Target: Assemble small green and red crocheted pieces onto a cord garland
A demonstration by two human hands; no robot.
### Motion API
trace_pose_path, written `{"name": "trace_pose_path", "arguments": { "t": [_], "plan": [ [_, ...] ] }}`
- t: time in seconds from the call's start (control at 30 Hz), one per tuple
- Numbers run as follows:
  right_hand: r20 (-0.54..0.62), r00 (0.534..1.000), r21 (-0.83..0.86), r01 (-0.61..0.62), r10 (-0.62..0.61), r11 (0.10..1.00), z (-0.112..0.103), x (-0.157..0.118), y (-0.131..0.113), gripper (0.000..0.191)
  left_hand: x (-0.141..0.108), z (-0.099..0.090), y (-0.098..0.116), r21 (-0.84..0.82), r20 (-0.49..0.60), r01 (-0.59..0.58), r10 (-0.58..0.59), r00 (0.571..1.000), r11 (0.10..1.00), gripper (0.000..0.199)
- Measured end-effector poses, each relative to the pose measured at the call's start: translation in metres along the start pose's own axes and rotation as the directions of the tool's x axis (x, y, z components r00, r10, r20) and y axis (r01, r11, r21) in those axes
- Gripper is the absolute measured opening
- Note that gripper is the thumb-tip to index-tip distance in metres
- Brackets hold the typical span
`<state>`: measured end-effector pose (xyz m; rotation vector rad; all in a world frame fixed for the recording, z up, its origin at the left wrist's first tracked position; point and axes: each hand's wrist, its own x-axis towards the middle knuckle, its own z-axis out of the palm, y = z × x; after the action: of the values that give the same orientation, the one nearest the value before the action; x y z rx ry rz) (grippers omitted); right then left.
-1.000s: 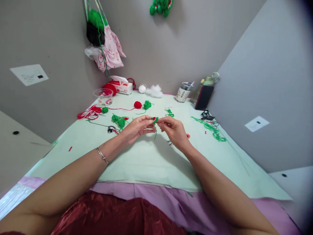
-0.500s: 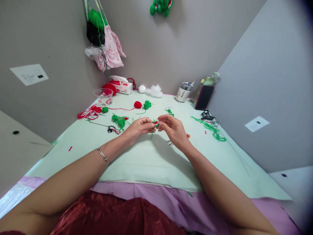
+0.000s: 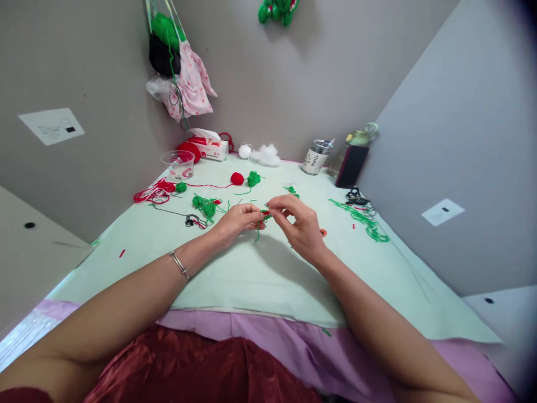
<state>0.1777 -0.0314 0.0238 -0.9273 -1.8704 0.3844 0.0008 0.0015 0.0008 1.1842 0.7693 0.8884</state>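
Pale green covers the surface (image 3: 251, 280) that fills the middle of my view, with dark red cloth (image 3: 201, 369) at the bottom edge. At upper left I see a pink dotted bag (image 3: 195, 84) hanging against the wall, green yarn (image 3: 165, 31) bulging above it. Two bare hands meet near the centre of the frame, raised over the surface. The right hand (image 3: 301, 226) has its thumb and forefinger brought together just beside the work; I cannot tell from here whether they grip anything. The left hand (image 3: 235, 221), a silver bangle (image 3: 179, 264) at its wrist, pinches the left end of the work between thumb and fingers. Right of upper centre, a dark phone (image 3: 351, 167) leans upright in front of a green-lidded bottle (image 3: 358, 137), with a labelled can (image 3: 314, 161) to their left. Left of upper centre stand a tissue box (image 3: 213, 149) and a clear tub (image 3: 179, 168). Loose green strands (image 3: 371, 226) lie at centre right, and a red ball (image 3: 237, 178) sits above the left hand. Smallest of these is the work itself, a red-and-green piece (image 3: 265, 213) at frame centre (mostly hidden by fingertips), a green yarn tail (image 3: 257, 234) dangling below it.
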Motion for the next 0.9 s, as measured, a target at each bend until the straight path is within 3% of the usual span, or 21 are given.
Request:
{"name": "trace_pose_path", "arguments": {
  "t": [0.07,0.13,0.23,0.37,0.5,0.63,0.77,0.9],
  "plan": [
    [0.078,0.98,0.254,-0.196,0.182,0.947,-0.001,0.002,0.001,0.009,0.001,-0.002,-0.002,-0.011,0.01,-0.002,0.002,1.0,1.0,0.032],
    [0.17,0.941,0.433,-0.338,0.293,0.836,-0.001,0.004,0.003,0.016,0.002,-0.003,-0.003,-0.012,0.009,-0.005,0.005,1.0,1.0,0.032],
    [0.203,0.915,0.538,-0.401,0.349,0.741,-0.005,0.007,0.002,0.021,0.004,-0.003,-0.003,0.043,-0.019,-0.016,0.017,1.0,0.999,0.03],
    [0.157,0.912,0.543,-0.401,0.38,0.738,-0.016,0.009,-0.008,0.026,0.006,-0.004,0.0,0.142,-0.138,-0.045,0.064,0.988,0.989,0.03],
    [0.088,0.938,0.377,-0.343,0.335,0.86,-0.02,0.008,-0.014,0.024,0.006,-0.007,0.002,0.09,-0.124,-0.064,0.075,0.989,0.994,0.03],
    [-0.033,0.993,-0.016,-0.115,0.114,0.993,-0.014,0.004,-0.012,0.012,0.004,-0.008,0.002,0.022,-0.096,-0.074,0.076,0.993,0.997,0.03],
    [0.027,0.998,-0.34,0.067,-0.061,0.938,-0.009,-0.001,-0.004,0.014,0.003,-0.006,0.004,0.001,-0.098,-0.077,0.077,0.992,0.997,0.029],
    [0.062,0.995,-0.435,0.1,-0.08,0.895,-0.008,-0.002,0.002,0.016,0.001,-0.004,0.008,0.001,-0.114,-0.063,0.063,0.991,0.998,0.028]
  ]
}}
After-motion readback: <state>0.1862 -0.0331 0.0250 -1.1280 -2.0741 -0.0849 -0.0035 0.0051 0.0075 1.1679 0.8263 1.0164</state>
